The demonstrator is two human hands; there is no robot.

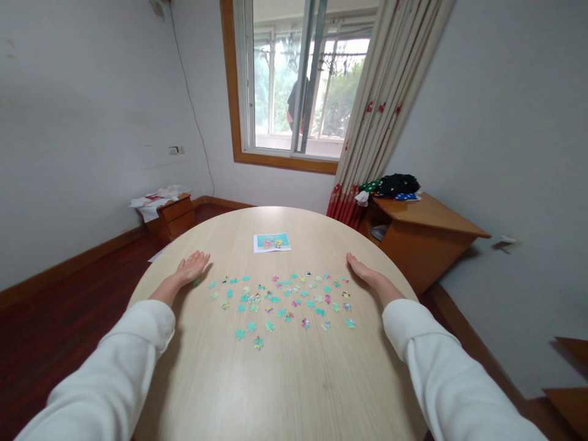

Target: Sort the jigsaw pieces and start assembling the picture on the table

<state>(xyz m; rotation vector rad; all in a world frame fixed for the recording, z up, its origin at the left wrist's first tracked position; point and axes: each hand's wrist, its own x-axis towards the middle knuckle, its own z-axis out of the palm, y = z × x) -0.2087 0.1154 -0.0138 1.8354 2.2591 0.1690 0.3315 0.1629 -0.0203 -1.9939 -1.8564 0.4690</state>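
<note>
Loose jigsaw puzzle pieces [274, 299], mostly turquoise with some pink and yellow, lie scattered across the middle of the round wooden table [294, 380]. Beyond them rests a small picture card [272, 242] with a turquoise cartoon print. My left hand [193, 267] is at the left side of the pieces, palm turned up and inward, fingers stretched out, holding nothing. A single green piece lies close beside its wrist. On the right side, my right hand [361, 269] stands on edge with straight fingers, palm facing the pieces, also holding nothing.
A desk [427, 229] with a pile of clothes [395, 185] stands beyond the table's right edge. At the far left is a low cabinet [177, 214] topped with papers. A curtain [381, 104] hangs beside the window, through which a person [294, 105] is partly visible.
</note>
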